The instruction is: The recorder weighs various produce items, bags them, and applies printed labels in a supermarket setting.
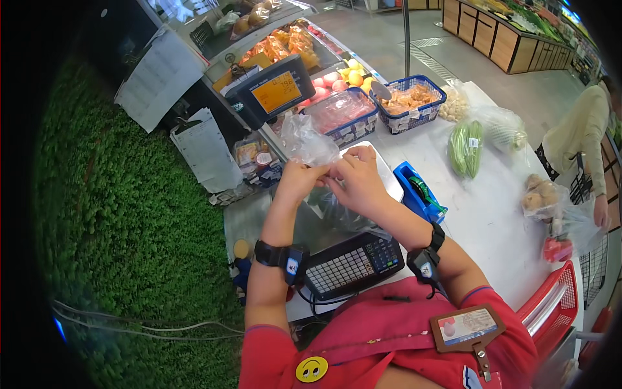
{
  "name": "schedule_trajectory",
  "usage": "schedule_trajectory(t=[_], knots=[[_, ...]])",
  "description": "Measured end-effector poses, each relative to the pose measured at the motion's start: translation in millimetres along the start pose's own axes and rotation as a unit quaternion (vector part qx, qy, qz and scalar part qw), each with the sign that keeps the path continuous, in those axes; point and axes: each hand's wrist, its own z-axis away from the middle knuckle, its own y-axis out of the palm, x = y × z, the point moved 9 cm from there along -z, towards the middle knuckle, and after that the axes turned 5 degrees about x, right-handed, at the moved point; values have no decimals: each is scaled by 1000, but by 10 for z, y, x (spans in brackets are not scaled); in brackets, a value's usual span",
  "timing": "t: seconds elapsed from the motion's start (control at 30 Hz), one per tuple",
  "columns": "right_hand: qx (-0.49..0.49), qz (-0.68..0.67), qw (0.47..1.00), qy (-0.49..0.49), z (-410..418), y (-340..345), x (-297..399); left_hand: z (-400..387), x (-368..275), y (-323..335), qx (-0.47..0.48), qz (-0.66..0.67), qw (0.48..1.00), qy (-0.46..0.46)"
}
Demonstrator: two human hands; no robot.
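My left hand (299, 181) and my right hand (360, 179) meet over a weighing scale's metal plate (286, 221). Between them the fingers of both pinch the gathered neck of a clear plastic bag (307, 141). Its loose mouth flares out beyond my fingertips. More clear film hangs under my hands, with something dark green behind it that I cannot make out. Near my body is the scale's keypad (351, 268). Its lit orange display (277, 92) stands on the far side. To the right of my right hand sits a blue tape dispenser (413, 189) with green tape.
Blue baskets (410, 104) of packed goods line the counter's far edge. Bagged green vegetables (465, 148) lie on the white counter (478, 214). At right, a person's hand (601, 211) is at a plastic bag. A red basket (551, 304) stands front right; clipboards (206, 148) hang left.
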Motion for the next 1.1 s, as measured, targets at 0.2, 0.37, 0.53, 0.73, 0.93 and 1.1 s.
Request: schedule_trajectory(t=[0.2,0.37,0.53,0.73,0.93,1.1], knots=[[-23,-71,994,82,117,-43,-371,-53,-20,47,-16,-73,994,85],[87,-291,946,112,295,268,-726,-167,-62,86,-22,-231,954,193],[288,-205,885,303,1116,240,-949,-49,204,256,-44,-314,921,228],[212,-276,899,265,1219,599,-936,229,706,49,19,-255,963,82],[163,-259,889,340,1539,596,-1062,333,771,-216,-120,-365,919,88],[117,-199,879,417,2804,298,-1285,381,573,-173,-128,-396,907,70]])
